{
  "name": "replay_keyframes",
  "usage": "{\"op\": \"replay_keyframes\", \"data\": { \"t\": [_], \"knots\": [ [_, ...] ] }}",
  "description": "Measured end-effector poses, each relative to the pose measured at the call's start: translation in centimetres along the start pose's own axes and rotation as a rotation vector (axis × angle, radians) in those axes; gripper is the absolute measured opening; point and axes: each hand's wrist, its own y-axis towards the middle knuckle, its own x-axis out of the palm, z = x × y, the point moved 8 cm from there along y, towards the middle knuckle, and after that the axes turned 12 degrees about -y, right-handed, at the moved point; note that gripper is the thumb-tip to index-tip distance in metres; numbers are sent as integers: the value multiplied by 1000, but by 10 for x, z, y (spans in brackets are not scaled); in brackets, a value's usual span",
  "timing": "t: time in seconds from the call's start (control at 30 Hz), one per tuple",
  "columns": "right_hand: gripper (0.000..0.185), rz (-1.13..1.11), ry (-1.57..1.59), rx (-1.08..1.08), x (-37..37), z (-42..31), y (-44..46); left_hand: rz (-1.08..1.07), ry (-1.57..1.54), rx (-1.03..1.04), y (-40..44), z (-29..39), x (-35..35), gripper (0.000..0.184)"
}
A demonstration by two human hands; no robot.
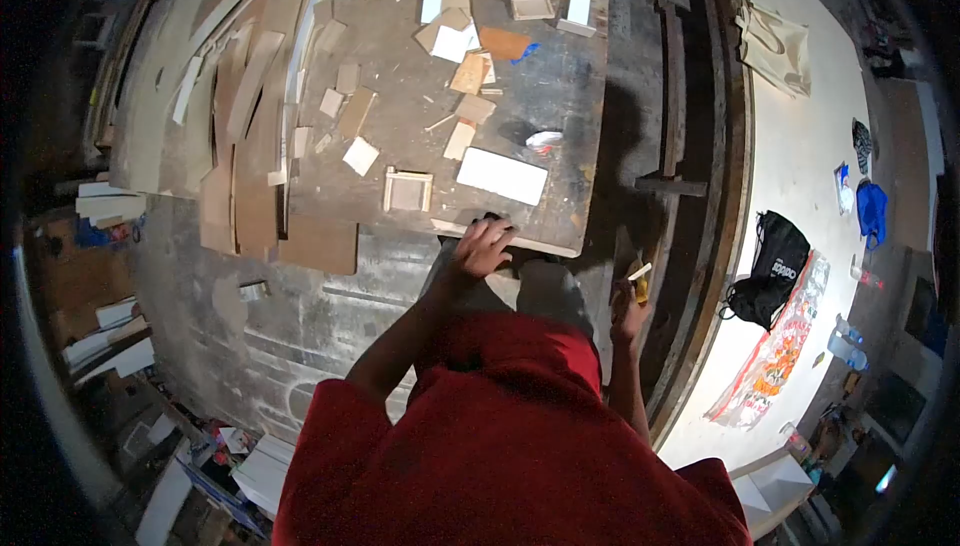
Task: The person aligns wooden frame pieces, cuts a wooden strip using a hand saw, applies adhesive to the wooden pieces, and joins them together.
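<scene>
My left hand (pixel 484 246) lies over the front edge of the wooden worktable (pixel 330 166), fingers stretched out and slightly apart. Under it runs a pale wood strip (pixel 545 244) along that edge. A small dark thing shows at the fingertips, too unclear to name. Down at my right side, my right hand (pixel 627 314) is closed round a yellow-handled tool (pixel 641 289) with a pale part on top; its kind cannot be made out. Nearest my left hand on the table are a white rectangular board (pixel 502 176) and a small wooden frame (pixel 408 189).
Small wood offcuts (pixel 468 74) and box-like pieces (pixel 532 6) are scattered over the table. Long boards (pixel 245 96) lie at the left. On the right, a pale bench (pixel 800 136) bears a black drawstring bag (pixel 775 266) and a cloth bag (pixel 775 46).
</scene>
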Motion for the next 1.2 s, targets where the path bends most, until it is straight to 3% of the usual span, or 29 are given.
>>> {"op": "replay_keyframes", "data": {
  "t": [0.03,0.1,0.17,0.23,0.3,0.37,0.43,0.5,0.63,0.7,0.77,0.83,0.93,0.97,1.03,1.07,1.13,1.17,1.2],
  "knots": [
    [9,48,74,-40,5,-4,-11,-2,-11,8,-4,-15,-1,39],
    [13,153,-79,-92,-30,84,14,-224,12,197,-3,-28,10,45],
    [14,240,-175,-37,-46,108,-1,-218,-12,272,-5,-29,-7,42],
    [12,280,-116,-84,-20,75,-40,-309,-95,346,-10,-38,-15,42],
    [11,359,59,41,4,31,-98,-245,-102,395,-24,-44,-28,35],
    [11,438,-7,26,14,3,-137,-57,-153,399,-28,-31,-101,34],
    [20,346,-10,-105,26,-11,-158,25,-247,277,-53,-54,-136,31],
    [16,339,1,-136,43,-23,-180,282,-297,0,-72,-82,-194,25],
    [16,416,-13,-89,54,-16,-200,521,-341,136,-60,-61,-280,21],
    [17,424,-14,-91,63,-14,-208,774,-352,93,-69,-74,-313,13],
    [20,448,-73,-78,73,-12,-213,969,-281,-39,-86,-115,-342,17],
    [22,455,-104,-71,81,-11,-220,760,52,-131,-80,-147,-382,29],
    [21,461,-123,-81,82,2,-230,667,235,-240,-87,-211,-402,40],
    [18,476,184,-52,69,31,-225,631,287,-292,-91,-239,-399,42],
    [16,477,486,-22,73,38,-236,597,340,-350,-95,-277,-388,45],
    [17,488,192,-190,86,-4,-265,609,416,-337,-94,-288,-385,46],
    [23,412,-112,-398,94,-40,-293,619,492,-327,-90,-273,-388,48],
    [23,413,-112,-399,93,-43,-301,649,469,-339,-84,-250,-388,47],
    [34,367,-59,-517,96,-55,-314,678,442,-349,-79,-227,-385,45]
  ]
}}
